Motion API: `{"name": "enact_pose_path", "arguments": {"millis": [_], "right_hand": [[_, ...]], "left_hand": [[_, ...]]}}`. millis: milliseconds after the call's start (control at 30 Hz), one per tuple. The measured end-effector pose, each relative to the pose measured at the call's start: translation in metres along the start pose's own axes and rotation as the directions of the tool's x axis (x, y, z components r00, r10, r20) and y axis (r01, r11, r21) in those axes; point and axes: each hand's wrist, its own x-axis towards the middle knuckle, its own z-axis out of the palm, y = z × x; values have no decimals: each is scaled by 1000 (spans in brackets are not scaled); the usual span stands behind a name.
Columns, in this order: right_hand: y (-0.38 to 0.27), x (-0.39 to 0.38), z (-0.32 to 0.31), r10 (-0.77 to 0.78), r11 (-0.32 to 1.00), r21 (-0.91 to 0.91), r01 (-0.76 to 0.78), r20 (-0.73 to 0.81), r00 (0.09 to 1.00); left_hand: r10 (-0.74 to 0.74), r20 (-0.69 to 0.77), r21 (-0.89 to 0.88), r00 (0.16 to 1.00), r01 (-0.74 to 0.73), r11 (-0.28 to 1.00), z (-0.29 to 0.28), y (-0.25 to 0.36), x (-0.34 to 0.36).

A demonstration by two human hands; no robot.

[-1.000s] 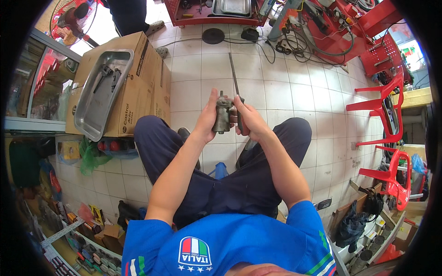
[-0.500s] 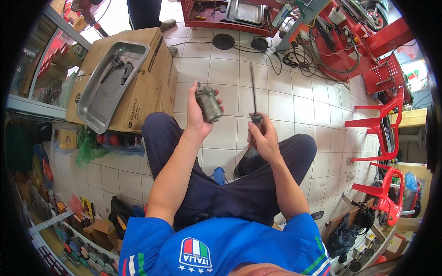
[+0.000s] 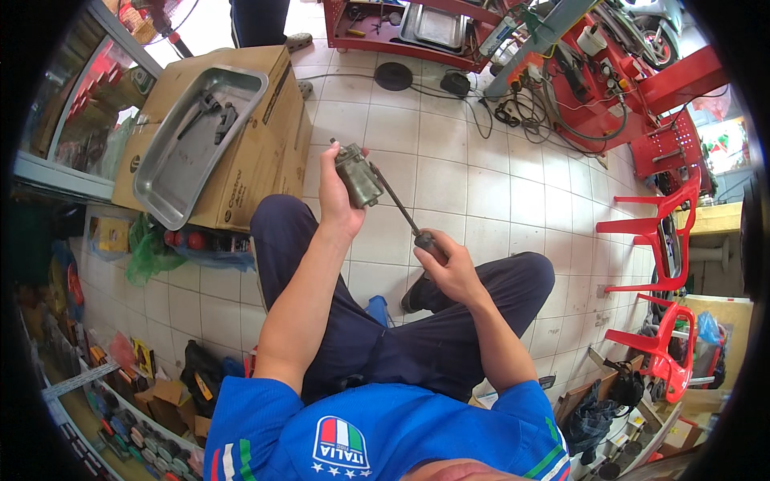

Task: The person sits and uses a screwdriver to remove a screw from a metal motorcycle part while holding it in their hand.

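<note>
My left hand (image 3: 341, 210) is closed round a small cylindrical motor (image 3: 358, 178) with a worn grey-green metal body, held up above the tiled floor between my knees. My right hand (image 3: 451, 268) grips the dark handle of a long screwdriver (image 3: 399, 204). Its thin shaft slants up and left to the motor's right side. Whether the tip touches the motor or passes just beside it, I cannot tell.
A metal tray (image 3: 164, 180) holding dark parts (image 3: 210, 120) lies on a cardboard box (image 3: 257, 152) at left. Cables (image 3: 513, 112) run over the far floor by red equipment. Red plastic chairs (image 3: 666, 232) stand right. Another person's leg (image 3: 261, 22) shows at the back.
The screwdriver, upright and apart before, has swung left so its shaft reaches the motor. My right hand has moved down and left; my left hand has tilted the motor slightly and shifted left.
</note>
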Motion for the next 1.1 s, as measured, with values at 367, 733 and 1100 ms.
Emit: {"name": "enact_pose_path", "arguments": {"millis": [367,733,1100], "right_hand": [[-3,2,0,-30,1000,6,29,3,1000],[-8,0,0,-44,999,-24,44,-2,999],[-9,2,1,-6,994,107,5,8,1000]], "left_hand": [[3,-9,72,1000,-2,997,1,-2,0],[-1,-34,71,999,3,997,0,-3,-1],[40,-32,56,999,-39,998,5,-1,-5]]}}
